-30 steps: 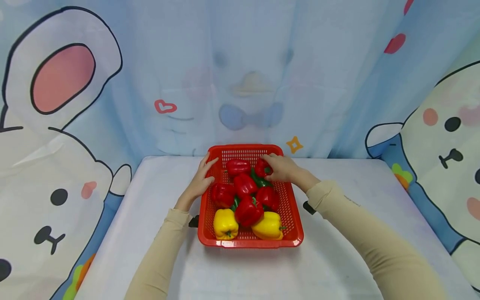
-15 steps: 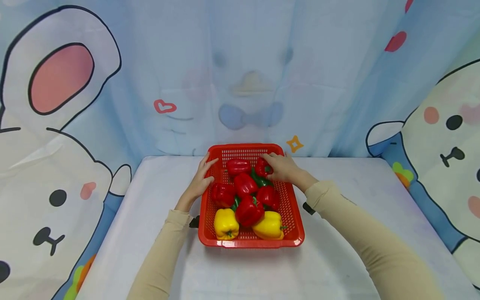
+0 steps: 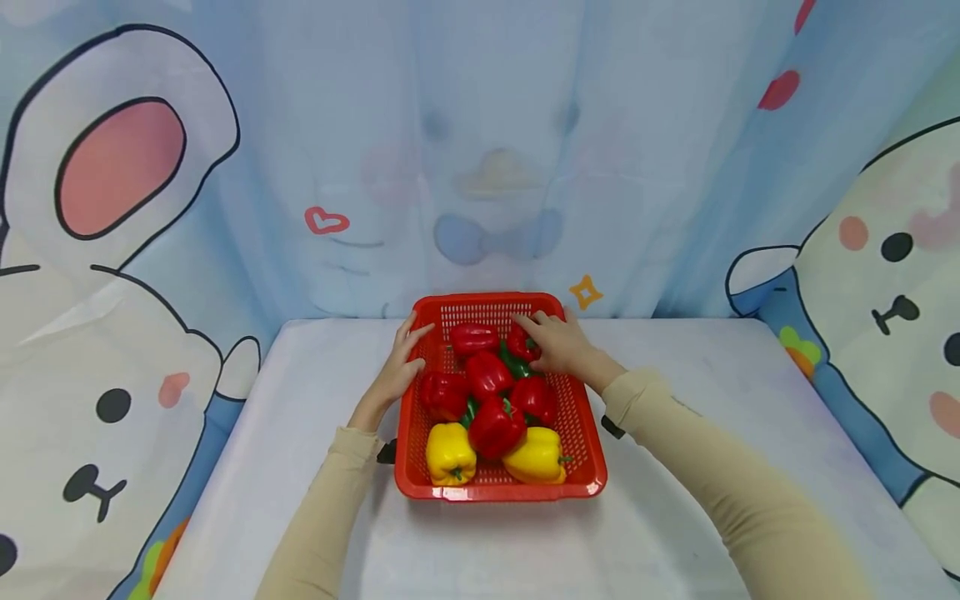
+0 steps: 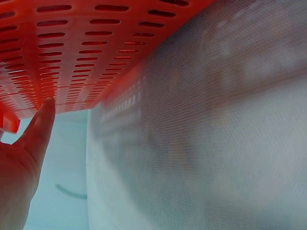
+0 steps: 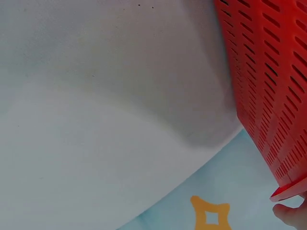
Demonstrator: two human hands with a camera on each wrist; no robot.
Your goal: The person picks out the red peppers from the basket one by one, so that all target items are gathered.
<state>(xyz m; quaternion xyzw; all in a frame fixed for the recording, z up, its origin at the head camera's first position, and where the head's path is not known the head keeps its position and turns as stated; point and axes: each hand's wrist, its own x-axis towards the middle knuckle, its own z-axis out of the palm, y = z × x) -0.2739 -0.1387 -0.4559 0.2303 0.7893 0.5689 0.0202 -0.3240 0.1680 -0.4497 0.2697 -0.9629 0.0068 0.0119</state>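
Note:
A red plastic basket (image 3: 498,492) holds bell peppers. Several are red, such as the one in the middle (image 3: 488,375), and two yellow bell peppers (image 3: 451,453) lie at the near end. Parts of green peppers (image 3: 514,362) show between the red ones. My left hand (image 3: 395,371) rests at the basket's left rim with its fingers spread; in the left wrist view one finger reaches along the perforated outer wall (image 4: 67,52). My right hand (image 3: 562,343) reaches over the far right rim, its fingers extended above a red bell pepper (image 3: 522,343) that it partly covers.
The basket stands on a white-covered table (image 3: 645,517). A light blue curtain (image 3: 495,108) printed with cartoon animals hangs behind it and at both sides. The basket's perforated side (image 5: 273,81) fills the right of the right wrist view.
My right hand's fingers have straightened and spread a little over the far right red bell pepper. My left hand stays at the rim. The head view has shifted slightly.

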